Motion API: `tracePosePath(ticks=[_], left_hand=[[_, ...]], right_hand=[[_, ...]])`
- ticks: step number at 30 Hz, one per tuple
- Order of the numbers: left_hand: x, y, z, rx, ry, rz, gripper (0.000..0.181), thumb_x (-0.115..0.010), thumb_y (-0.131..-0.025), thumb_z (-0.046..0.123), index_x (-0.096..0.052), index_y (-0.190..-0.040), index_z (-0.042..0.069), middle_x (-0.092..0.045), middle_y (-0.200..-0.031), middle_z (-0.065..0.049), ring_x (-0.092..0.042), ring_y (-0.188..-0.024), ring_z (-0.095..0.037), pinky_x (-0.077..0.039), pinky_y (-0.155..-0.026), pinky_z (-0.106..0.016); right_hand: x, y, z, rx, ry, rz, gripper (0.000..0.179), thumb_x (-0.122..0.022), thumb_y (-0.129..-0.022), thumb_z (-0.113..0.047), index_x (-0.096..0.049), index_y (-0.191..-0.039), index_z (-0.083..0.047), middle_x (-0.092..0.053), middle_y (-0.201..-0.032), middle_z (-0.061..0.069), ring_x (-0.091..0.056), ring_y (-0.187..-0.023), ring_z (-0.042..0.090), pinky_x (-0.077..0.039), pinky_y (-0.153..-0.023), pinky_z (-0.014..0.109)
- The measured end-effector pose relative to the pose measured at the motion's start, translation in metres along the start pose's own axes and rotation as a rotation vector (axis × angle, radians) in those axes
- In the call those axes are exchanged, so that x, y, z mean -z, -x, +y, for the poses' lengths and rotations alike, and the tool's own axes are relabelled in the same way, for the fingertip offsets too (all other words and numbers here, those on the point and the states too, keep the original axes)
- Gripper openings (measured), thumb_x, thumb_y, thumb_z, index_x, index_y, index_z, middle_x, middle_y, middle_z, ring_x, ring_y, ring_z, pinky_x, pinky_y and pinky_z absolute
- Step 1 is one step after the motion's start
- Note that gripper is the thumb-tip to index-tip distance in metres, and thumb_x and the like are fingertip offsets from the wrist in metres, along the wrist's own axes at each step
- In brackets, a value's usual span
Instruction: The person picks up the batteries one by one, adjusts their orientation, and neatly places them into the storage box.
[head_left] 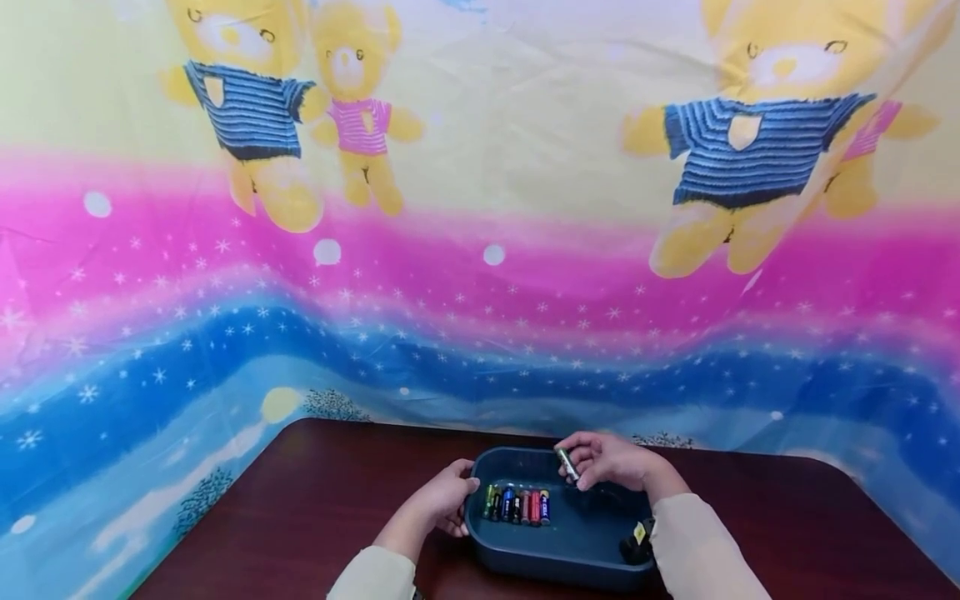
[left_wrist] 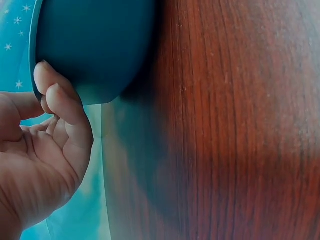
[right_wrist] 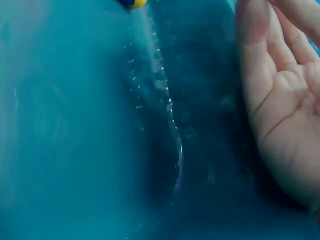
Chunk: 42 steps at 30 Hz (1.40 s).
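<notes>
A dark blue-grey tub (head_left: 555, 562) stands on the table. My left hand (head_left: 444, 498) grips its left rim; in the left wrist view the hand's (left_wrist: 55, 145) fingers curl on the outer wall and the thumb goes over the edge. Over the tub's far right part, my right hand (head_left: 611, 461) pinches a battery (head_left: 567, 466) between thumb and fingers. Several batteries (head_left: 517, 505) of mixed colours lie side by side in a row at the left of the tub floor. In the right wrist view the right hand (right_wrist: 285, 95) shows at the right, its held battery out of sight.
A black item with a yellow label (head_left: 637, 537) lies in the tub's near right corner, partly behind the right sleeve. The tub floor shows a clear, shiny ridge (right_wrist: 172, 120) in the right wrist view. Behind the brown table (head_left: 337, 475) hangs a bear-printed cloth (head_left: 480, 292).
</notes>
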<state>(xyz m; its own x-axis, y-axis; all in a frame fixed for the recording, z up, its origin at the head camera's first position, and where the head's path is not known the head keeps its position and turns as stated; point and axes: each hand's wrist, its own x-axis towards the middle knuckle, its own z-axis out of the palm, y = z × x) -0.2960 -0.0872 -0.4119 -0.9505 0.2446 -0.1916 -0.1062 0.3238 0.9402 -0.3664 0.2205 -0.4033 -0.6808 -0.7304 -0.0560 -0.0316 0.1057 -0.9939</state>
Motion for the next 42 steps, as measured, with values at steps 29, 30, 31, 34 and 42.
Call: tracePosePath(ticks=[29,30,31,34,42], left_hand=[[0.002,-0.002,-0.003,0.023,0.067,-0.044,0.044,-0.042,-0.099,0.022,-0.031,-0.141,0.012,-0.051,-0.061,-0.012,-0.052,-0.042,-0.016,-0.048,-0.042,-0.027],[0.002,-0.002,-0.003,0.024,0.067,-0.045,0.044,-0.042,-0.099,0.021,-0.031,-0.141,0.012,-0.051,-0.061,-0.012,-0.052,-0.042,-0.016,-0.048,-0.042,-0.027],[0.002,-0.003,-0.003,0.027,0.066,-0.045,0.044,-0.042,-0.099,0.021,-0.031,-0.141,0.012,-0.051,-0.061,-0.012,-0.052,-0.042,-0.016,-0.048,-0.042,-0.027],[0.002,-0.003,-0.003,0.038,0.065,-0.046,0.044,-0.042,-0.099,0.022,-0.031,-0.141,0.011,-0.051,-0.061,-0.012,-0.052,-0.042,-0.016,-0.048,-0.042,-0.026],[0.002,-0.002,-0.002,0.031,0.066,-0.047,0.044,-0.041,-0.099,0.021,-0.03,-0.141,0.011,-0.051,-0.062,-0.013,-0.052,-0.042,-0.016,-0.048,-0.042,-0.026]], right_hand=[[-0.023,-0.01,-0.004,-0.326,0.468,0.024,0.043,-0.077,-0.074,-0.011,-0.061,-0.113,-0.008,-0.067,-0.072,0.002,-0.06,-0.061,0.012,-0.048,-0.054,0.027],[-0.024,-0.01,-0.003,-0.33,0.466,0.034,0.042,-0.076,-0.075,-0.01,-0.061,-0.114,-0.008,-0.067,-0.072,0.003,-0.06,-0.061,0.012,-0.047,-0.053,0.027],[-0.024,-0.011,-0.002,-0.345,0.455,0.06,0.042,-0.076,-0.074,-0.008,-0.061,-0.114,-0.009,-0.067,-0.072,0.004,-0.06,-0.06,0.012,-0.047,-0.053,0.027],[-0.026,-0.012,0.001,-0.353,0.455,0.09,0.041,-0.075,-0.075,-0.004,-0.061,-0.114,-0.008,-0.067,-0.073,0.007,-0.061,-0.06,0.015,-0.046,-0.052,0.027],[-0.027,-0.012,0.003,-0.355,0.428,0.101,0.04,-0.072,-0.077,-0.002,-0.061,-0.115,-0.009,-0.068,-0.076,0.009,-0.063,-0.063,0.018,-0.047,-0.054,0.029]])
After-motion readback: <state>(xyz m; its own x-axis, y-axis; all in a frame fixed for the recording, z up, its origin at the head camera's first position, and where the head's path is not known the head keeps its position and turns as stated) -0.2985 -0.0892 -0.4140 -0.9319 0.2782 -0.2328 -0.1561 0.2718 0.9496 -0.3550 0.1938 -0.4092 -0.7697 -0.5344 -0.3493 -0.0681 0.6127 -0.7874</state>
